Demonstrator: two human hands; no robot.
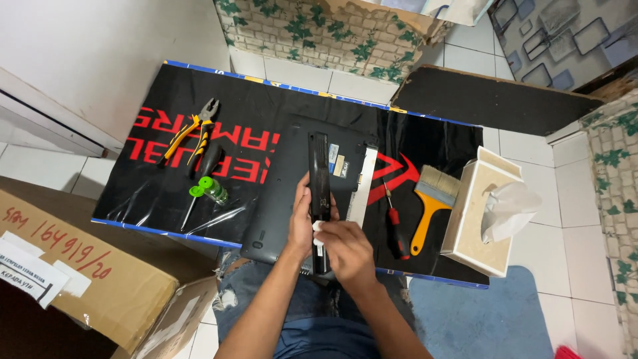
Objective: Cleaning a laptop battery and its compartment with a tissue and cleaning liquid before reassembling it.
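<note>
Black mat: hands perhaps wiping battery.

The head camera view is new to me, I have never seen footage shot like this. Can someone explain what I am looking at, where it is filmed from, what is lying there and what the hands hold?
There is no machine here. The camera sits on a person's head and looks down at their own hands and knees.

The left hand grips a long black bar-shaped part. The right hand presses a small white piece against it.

Beneath them lies a dark laptop, underside up, on a black mat with red lettering.

To the left lie orange-handled pliers and a screwdriver with a green handle. To the right are a red and black screwdriver, an orange-handled paintbrush and a tissue box.
</note>
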